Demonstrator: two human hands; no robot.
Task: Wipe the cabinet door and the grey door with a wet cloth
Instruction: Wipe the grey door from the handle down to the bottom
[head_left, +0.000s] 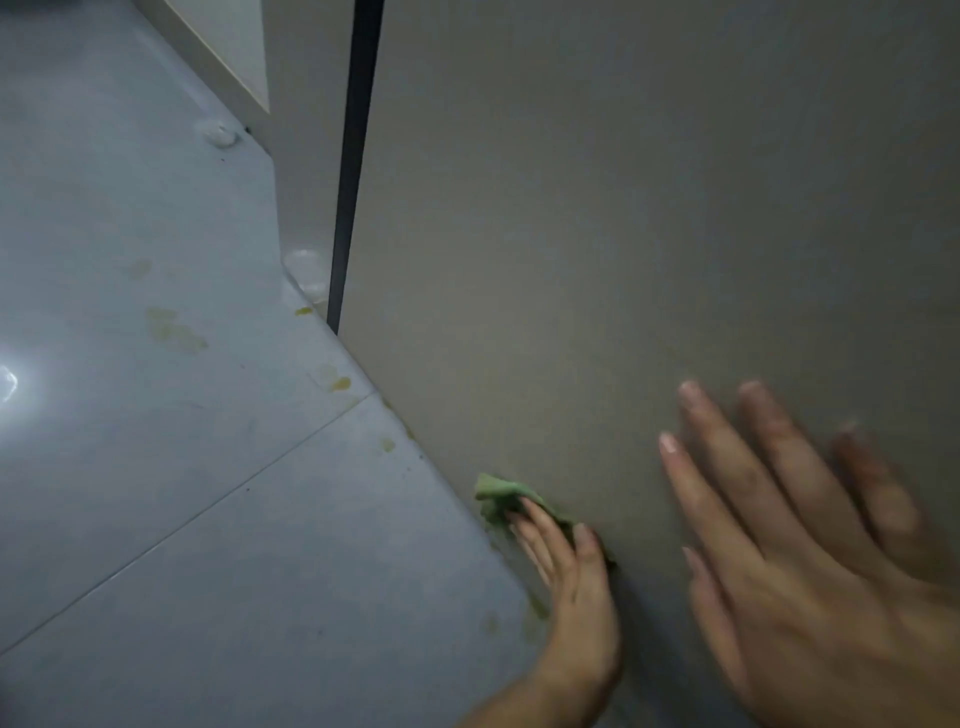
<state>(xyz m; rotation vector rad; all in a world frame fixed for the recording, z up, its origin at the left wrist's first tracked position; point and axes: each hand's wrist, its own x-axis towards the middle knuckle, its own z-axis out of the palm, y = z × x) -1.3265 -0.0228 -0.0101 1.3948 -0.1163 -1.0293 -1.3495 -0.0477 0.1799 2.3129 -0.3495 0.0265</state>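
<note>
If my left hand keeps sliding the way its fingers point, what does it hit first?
Probably nothing solid soon: the left hand with the green cloth points along the grey door's bottom edge; first come yellowish floor stains, though depth is unclear.

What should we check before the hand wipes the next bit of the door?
1. Cloth in hand: ok. The left hand presses the green cloth with flat fingers.
2. Cloth on the surface: ok. It sits at the bottom edge of the grey door, where the door meets the floor.
3. Cloth wet enough: cannot tell.
4. Other hand steady: ok. The right hand lies flat and spread on the door.
5. Floor clean nearby: not ok. Yellowish stains dot the tiles along the door.
6. Rest of the door clean: cannot tell, the picture is dim and blurred.
</note>
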